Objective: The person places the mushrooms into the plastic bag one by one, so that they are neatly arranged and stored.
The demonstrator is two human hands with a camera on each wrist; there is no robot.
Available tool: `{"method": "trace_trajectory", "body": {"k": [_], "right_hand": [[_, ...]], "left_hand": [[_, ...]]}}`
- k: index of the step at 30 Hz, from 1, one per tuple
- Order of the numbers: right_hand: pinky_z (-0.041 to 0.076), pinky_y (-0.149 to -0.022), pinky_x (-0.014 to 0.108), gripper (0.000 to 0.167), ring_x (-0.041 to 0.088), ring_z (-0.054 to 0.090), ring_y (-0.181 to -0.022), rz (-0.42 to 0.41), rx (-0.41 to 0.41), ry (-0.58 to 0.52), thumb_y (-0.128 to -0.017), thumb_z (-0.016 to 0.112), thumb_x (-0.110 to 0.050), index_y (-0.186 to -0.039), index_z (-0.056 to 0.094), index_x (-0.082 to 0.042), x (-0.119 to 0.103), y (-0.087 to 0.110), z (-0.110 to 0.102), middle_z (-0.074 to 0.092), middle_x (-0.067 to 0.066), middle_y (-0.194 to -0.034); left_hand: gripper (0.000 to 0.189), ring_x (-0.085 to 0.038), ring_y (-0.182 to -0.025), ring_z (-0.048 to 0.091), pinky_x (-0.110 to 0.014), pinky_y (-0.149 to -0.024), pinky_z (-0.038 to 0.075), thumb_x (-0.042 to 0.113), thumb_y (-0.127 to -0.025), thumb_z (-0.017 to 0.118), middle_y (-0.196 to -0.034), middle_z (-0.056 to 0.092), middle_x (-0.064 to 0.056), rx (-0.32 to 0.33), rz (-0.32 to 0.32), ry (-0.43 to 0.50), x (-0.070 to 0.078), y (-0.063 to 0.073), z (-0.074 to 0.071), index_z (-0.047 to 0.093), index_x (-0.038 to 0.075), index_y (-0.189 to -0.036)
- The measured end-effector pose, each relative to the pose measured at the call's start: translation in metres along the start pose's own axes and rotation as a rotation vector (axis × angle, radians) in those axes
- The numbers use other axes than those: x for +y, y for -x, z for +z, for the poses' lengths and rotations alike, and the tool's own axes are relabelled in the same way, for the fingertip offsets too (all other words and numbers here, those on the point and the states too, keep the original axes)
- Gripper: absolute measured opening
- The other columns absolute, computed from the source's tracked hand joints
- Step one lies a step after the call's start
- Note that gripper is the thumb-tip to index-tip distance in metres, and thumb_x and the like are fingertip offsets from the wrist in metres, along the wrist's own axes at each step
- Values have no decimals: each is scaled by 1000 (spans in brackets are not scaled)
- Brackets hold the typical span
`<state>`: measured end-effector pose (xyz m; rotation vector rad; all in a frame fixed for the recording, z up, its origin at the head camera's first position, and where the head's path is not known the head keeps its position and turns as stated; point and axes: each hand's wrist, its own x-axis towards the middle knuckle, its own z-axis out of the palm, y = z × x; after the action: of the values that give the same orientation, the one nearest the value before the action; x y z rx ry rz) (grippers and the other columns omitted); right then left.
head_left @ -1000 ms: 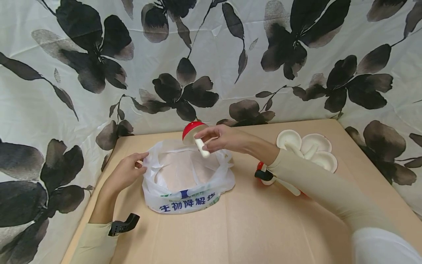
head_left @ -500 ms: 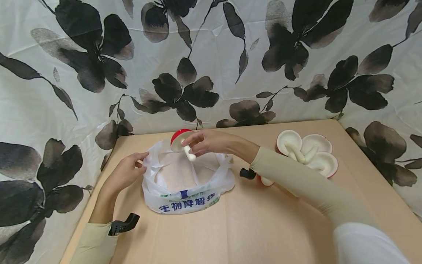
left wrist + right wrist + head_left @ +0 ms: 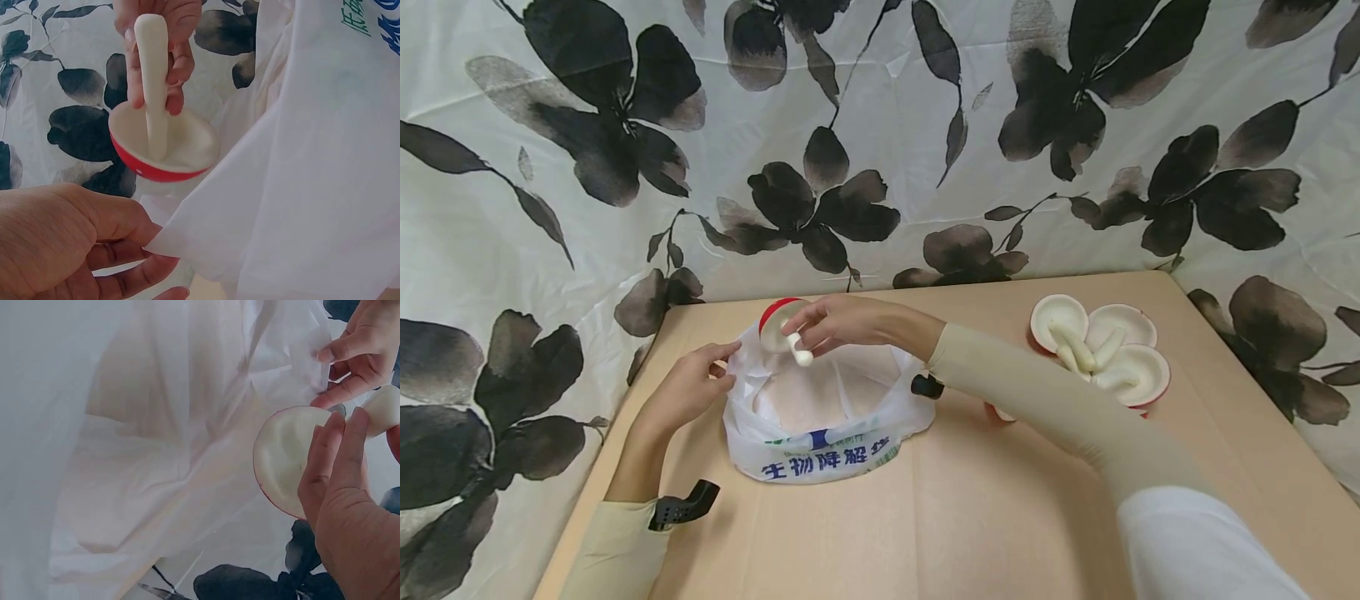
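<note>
My right hand grips a toy mushroom by its white stem, with the red cap tilted to the far left. The mushroom is over the back left rim of a white plastic bag. In the left wrist view the cap's pale hollow underside faces up, and its red outside shows below. My left hand pinches the bag's left edge between thumb and fingers. The bag's mouth is spread wide, and blue and green print runs along its front.
Several more toy mushrooms lie bunched on the table at the right, pale undersides up. Another one is mostly hidden behind the right sleeve. A floral cloth hangs behind the table.
My right hand has carried the mushroom leftward and slightly down, from above the middle of the bag's back rim to its left side. The left hand has kept its hold.
</note>
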<state>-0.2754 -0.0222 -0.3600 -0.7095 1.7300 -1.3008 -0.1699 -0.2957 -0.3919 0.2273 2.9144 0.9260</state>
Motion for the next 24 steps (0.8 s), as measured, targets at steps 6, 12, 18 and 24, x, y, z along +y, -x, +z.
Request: {"method": "trace_trajectory", "body": {"k": [6, 12, 18, 24], "right_hand": [[51, -103, 39, 46, 22, 66, -111, 10, -32, -10, -96, 63, -8, -141, 56, 1, -4, -13, 9, 59, 17, -138], [49, -105, 46, 47, 24, 69, -104, 38, -19, -23, -96, 63, -5, -141, 55, 4, -9, -23, 21, 61, 16, -132], [48, -106, 48, 49, 24, 67, -100, 79, -1, -32, -95, 64, 1, -142, 53, 5, -6, -32, 31, 61, 12, -121], [47, -106, 48, 45, 23, 66, -95, 134, 22, -58, -94, 65, 4, -138, 57, 5, 6, -40, 35, 60, 12, -118]], "left_hand": [[54, -32, -99, 60, -25, -69, 49, -1, -92, 61, -134, 59, -27, 8, 19, 2, 0, 0, 0, 50, -8, -144], [55, -36, -102, 62, -26, -70, 51, -3, -92, 61, -135, 58, -27, 4, 27, 20, 1, 1, 0, 49, -7, -145], [56, -36, -102, 60, -26, -71, 50, -2, -92, 61, -132, 59, -26, 2, 12, 14, 1, 1, 0, 47, -6, -147], [54, -36, -100, 62, -26, -70, 51, -5, -91, 60, -131, 60, -27, 14, 41, 14, 0, 1, 0, 50, -7, -145]]}}
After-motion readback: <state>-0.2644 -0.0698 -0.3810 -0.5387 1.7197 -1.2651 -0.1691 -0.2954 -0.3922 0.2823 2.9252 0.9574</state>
